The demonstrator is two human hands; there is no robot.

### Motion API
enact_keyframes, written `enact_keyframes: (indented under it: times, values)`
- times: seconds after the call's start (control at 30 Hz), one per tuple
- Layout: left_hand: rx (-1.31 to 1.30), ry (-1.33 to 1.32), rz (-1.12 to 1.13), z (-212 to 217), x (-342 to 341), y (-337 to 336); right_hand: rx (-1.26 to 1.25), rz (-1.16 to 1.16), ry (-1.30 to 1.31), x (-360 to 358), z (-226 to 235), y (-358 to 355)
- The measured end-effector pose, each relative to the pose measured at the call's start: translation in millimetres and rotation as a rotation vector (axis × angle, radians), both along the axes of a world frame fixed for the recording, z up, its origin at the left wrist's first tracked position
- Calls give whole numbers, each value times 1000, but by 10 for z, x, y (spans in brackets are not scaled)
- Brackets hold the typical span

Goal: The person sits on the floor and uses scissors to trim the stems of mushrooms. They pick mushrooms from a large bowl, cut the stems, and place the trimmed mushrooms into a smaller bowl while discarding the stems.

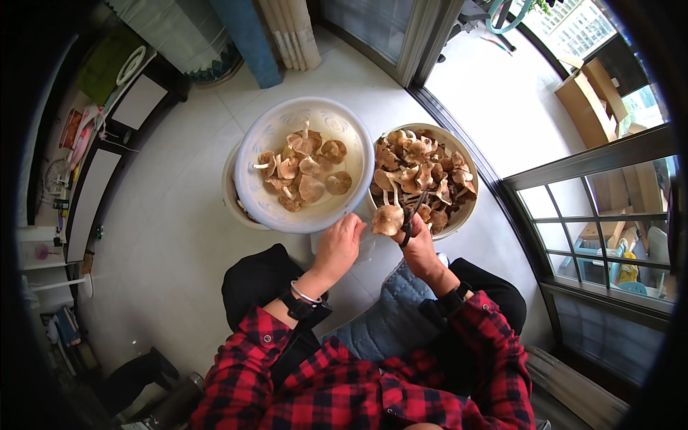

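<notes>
My left hand reaches forward between two basins, its fingertips on a brown mushroom held just below the basins' rims. My right hand grips dark scissors, whose blades point up beside that mushroom, over the near edge of the right basin. The white basin on the left holds a loose layer of mushroom caps. The beige basin on the right is heaped with whole mushrooms. Both sleeves are red and black plaid, with dark bands on both wrists.
The white basin rests on another pale tub. The floor is pale tile. A glass sliding door track runs behind the basins, a window frame is at the right, low dark furniture at the left, and a grey cushion lies under my knees.
</notes>
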State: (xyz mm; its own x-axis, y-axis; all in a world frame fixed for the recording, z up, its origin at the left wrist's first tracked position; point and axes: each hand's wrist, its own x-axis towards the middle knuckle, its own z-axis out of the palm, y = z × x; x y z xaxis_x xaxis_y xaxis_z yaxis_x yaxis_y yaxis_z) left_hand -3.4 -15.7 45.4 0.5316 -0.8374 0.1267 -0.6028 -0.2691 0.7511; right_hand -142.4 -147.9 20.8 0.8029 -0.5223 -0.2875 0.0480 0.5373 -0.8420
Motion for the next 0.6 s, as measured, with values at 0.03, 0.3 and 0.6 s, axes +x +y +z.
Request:
enact_keyframes:
  times: [0.03,0.3,0.6]
  values:
    - [78,32,-25,-3,18,10,5,-7,10,0,2,-24]
    - [-150,304,-68,66,19,-42,32,3,-2,0,72,-72]
    - [-217,559,-47,176,-43,-37,51,85,-23,16,99,-71]
